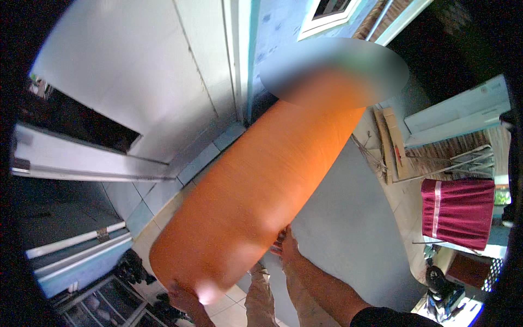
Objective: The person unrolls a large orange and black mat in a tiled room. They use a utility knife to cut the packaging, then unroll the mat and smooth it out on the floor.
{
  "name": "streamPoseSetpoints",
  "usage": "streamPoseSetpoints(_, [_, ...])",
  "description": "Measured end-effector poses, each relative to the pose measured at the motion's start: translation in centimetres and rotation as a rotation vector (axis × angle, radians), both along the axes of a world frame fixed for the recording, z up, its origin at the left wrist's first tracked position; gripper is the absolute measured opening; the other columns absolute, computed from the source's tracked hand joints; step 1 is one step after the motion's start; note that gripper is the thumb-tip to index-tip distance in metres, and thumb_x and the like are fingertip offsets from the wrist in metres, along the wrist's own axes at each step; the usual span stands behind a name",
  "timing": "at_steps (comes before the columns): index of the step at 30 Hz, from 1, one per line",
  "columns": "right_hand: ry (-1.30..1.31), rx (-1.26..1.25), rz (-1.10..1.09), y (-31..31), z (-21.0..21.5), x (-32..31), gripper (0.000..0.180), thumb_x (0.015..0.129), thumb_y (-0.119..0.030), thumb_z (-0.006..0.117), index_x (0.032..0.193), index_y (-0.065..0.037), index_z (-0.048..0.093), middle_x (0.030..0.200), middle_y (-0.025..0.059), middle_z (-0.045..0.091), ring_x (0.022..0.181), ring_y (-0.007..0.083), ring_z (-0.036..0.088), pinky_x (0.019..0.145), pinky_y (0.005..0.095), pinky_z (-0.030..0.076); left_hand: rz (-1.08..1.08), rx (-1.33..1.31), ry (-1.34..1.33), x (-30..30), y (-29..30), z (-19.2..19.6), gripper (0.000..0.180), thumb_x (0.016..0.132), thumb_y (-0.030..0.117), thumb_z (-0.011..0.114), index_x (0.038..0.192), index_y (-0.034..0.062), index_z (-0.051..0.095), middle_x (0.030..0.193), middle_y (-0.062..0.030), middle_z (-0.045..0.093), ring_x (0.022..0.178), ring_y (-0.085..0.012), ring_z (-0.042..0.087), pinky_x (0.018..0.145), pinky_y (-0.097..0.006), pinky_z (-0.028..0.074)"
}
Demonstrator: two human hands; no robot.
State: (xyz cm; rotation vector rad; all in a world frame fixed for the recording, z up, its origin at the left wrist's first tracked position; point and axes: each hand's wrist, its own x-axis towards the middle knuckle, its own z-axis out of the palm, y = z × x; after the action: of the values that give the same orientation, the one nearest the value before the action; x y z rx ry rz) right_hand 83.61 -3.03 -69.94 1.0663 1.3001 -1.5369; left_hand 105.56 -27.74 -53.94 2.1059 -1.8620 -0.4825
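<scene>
A large, long orange slab like a mattress in a smooth cover (239, 180) slants across the middle, from near my body up to the right. My left hand (184, 297) grips its near lower end, with most of the fingers hidden. Along its right side, my right hand (283, 243) is wrapped on the edge, its fingers partly out of sight beneath. The slab's far end lies under a blurred patch, so what is there cannot be made out. Below and to the right spreads a flat grey surface (354, 212).
A white wall panel (141, 65) and blue-grey tiles (201, 161) stand close on the left. Dark shoes (135, 267) and a rack (103, 305) are at lower left. Rightward are cardboard strips (388, 139), a metal rack (468, 163) and a maroon cloth (463, 212).
</scene>
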Motion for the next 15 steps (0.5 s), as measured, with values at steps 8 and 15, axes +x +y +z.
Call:
streamPoseSetpoints(8, [0.02, -0.089, -0.05, 1.9, 9.6, 0.2, 0.086, 0.085, -0.087, 0.027, 0.137, -0.023, 0.051, 0.124, 0.0051, 0.06, 0.1, 0.0338, 0.063, 0.08, 0.0633, 0.049, -0.024, 0.196, 0.441, -6.0, 6.8, 15.7, 0.066, 0.087, 0.051, 0.073, 0.065, -0.0093, 0.059, 0.061, -0.0196, 0.06, 0.057, -0.0312, 0.055, 0.054, -0.044, 0.045])
streamPoseSetpoints(15, [-0.1, -0.481, -0.282, 0.5, 17.1, 0.4, 0.075, 0.09, -0.076, 0.038, 0.138, -0.02, 0.051, 0.129, 0.0061, 0.06, 0.11, 0.0317, 0.061, 0.085, 0.0567, 0.051, -0.63, 0.119, 0.852, -14.6, 11.0, 27.4, 0.037, 0.099, 0.028, 0.063, 0.099, -0.0087, 0.066, 0.083, -0.0128, 0.067, 0.074, -0.0179, 0.058, 0.062, -0.035, 0.05])
